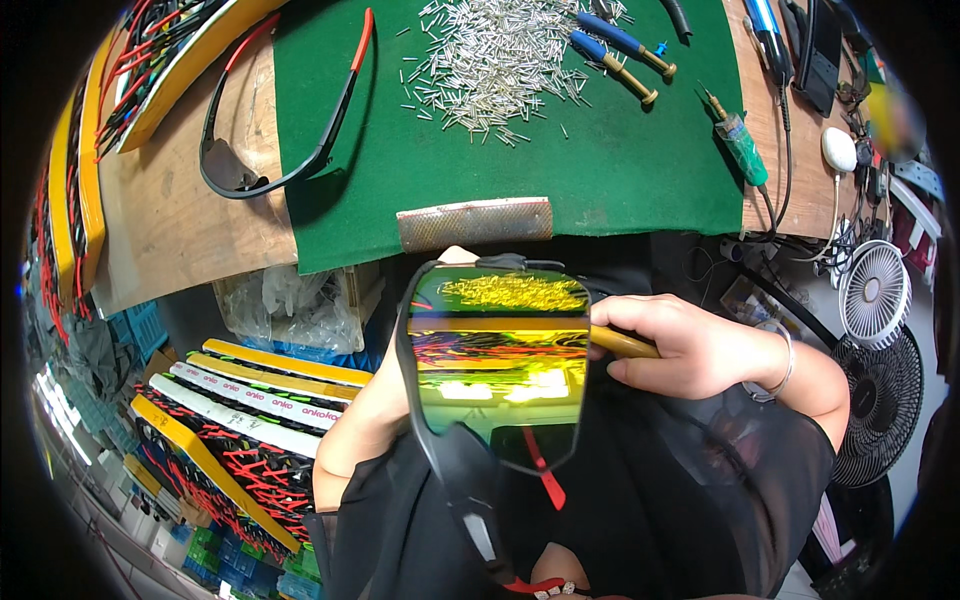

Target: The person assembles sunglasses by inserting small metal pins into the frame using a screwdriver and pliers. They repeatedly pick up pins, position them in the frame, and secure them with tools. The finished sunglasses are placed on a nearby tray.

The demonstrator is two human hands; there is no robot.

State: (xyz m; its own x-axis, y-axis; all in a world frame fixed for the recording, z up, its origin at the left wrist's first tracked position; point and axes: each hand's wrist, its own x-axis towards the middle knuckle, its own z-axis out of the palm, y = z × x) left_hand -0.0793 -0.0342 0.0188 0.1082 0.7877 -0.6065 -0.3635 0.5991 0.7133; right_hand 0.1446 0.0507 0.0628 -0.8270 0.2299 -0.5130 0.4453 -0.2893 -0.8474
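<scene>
Here the right hand (672, 345) is gripping a yellow handle (632, 343) at the glasses' (500, 385) right side, while the left hand (457, 256), mostly hidden, is showing behind the lens. On the worktop (200, 240), a metal strip (475, 226) is lying along the mat's (380, 210) near edge. Pins (490, 65) are sitting heaped toward the far edge, two blue tools (625, 42) lying just beside; a green tool (740, 150) is resting at the right edge.
</scene>
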